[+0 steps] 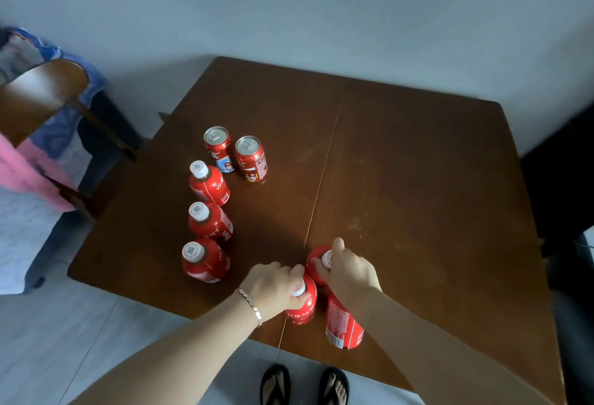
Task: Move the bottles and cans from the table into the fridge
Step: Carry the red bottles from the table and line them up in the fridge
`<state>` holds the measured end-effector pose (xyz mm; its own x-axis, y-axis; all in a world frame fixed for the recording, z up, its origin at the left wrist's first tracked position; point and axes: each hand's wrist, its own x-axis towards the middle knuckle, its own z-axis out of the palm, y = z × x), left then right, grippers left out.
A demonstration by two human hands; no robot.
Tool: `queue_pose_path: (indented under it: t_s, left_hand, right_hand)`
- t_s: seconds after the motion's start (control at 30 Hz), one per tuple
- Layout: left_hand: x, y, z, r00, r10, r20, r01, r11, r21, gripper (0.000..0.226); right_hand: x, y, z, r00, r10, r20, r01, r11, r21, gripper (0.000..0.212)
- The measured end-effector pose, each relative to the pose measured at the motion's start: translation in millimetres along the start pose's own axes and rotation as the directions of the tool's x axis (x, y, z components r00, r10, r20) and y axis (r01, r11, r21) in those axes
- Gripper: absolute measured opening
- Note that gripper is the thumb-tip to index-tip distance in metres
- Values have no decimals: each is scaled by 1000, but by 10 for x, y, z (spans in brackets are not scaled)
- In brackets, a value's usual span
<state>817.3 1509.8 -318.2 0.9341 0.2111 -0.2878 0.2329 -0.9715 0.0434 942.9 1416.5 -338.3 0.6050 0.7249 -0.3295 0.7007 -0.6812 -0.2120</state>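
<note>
Left hand fingers tight around near bottle, right hand fingers around far bottle.

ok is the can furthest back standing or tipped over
Upright: the far can stands on the table, silver top facing up.

White print on red cans and red bottles: blurred, not readable. Square code mark on white bottle caps, unreadable.

A brown wooden table is set under the grip, with a pale grey wall beyond it. A wooden chair hung with pink cloth is seen far to the left, on a light floor.
</note>
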Motion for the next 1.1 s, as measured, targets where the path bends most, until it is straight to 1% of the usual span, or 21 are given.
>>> queue_pose_path:
  t_s: [0.03,0.17,0.2,0.27,0.33,0.4,0.47,0.5,0.53,0.6,0.67,0.7,0.8,0.83,0.87,0.9,0.93,1.0,1.03,1.07,1.1]
  left_hand:
    - [45,18,-18,996,-85,27,85,996,19,54]
    - [233,113,-242,963,-253,92,256,966,-31,56]
    - [289,149,-336,958,-276,75,281,957,-71,54]
    - [429,219,-523,963,-269,-9,266,956,-127,49]
    - [547,299,-744,974,-207,-87,195,971,-136,47]
    - [710,456,-990,988,-79,-132,64,991,-114,48]
    - [833,603,-1197,991,20,-130,-32,996,-86,48]
    - [899,747,-1324,984,112,-136,-120,991,-52,47]
    - [912,786,-1361,984,127,-121,-133,990,-50,48]
    - [915,1020,-1500,958,262,-117,-264,964,-7,47]
    - [897,1272,-1585,882,446,-156,-441,895,67,41]
    - [874,1458,-1621,821,547,-165,-534,837,120,37]
    - [641,2006,-1722,662,727,-183,-711,686,155,22]
    - [546,2191,-1731,608,770,-192,-757,636,149,20]
    - [430,2372,-1737,565,804,-184,-792,591,151,22]
    - [268,2626,-1710,500,847,-182,-833,528,166,27]
    - [116,2841,-1677,440,881,-175,-863,469,189,31]
    - [-225,3242,-1600,321,929,-185,-896,361,260,33]
    - [-476,3497,-1524,234,952,-196,-914,284,290,33]
    - [-721,3726,-1462,150,971,-188,-916,208,344,32]
    - [-940,3919,-1404,58,982,-180,-916,124,381,30]
  right_hand:
    - [-9,63,-22,1000,23,10,-23,1000,13,47]
    - [-70,313,-184,996,83,45,-80,995,-64,55]
    - [-89,393,-258,992,122,40,-120,991,-59,54]
    - [-125,578,-436,981,196,10,-195,980,-33,50]
    - [-189,712,-633,973,228,-32,-229,972,-46,47]
    - [-367,866,-854,951,294,-92,-299,953,-41,48]
    - [-507,967,-1022,932,330,-147,-337,941,-25,49]
    - [-674,1034,-1111,904,385,-184,-390,921,9,49]
    - [-706,1049,-1169,907,372,-199,-380,925,-4,49]
    - [-1011,1098,-1303,846,470,-250,-478,878,32,52]
    - [-1350,1166,-1381,735,606,-302,-606,788,106,55]
    - [-1598,1195,-1410,662,678,-319,-667,727,162,55]
    - [-2340,1279,-1399,488,789,-374,-763,593,257,53]
    - [-2602,1271,-1390,451,812,-370,-797,553,244,52]
    - [-2845,1262,-1361,422,818,-391,-818,529,226,52]
    - [-3167,1229,-1308,388,834,-391,-823,505,259,53]
    - [-3447,1222,-1243,383,844,-376,-837,489,246,54]
    - [-4013,1160,-1156,222,922,-318,-854,342,392,45]
    - [-4388,1095,-1060,139,950,-278,-864,254,435,41]
    - [-4710,1046,-939,56,959,-279,-862,187,470,40]
    - [-5000,998,-827,-4,961,-278,-863,137,486,40]
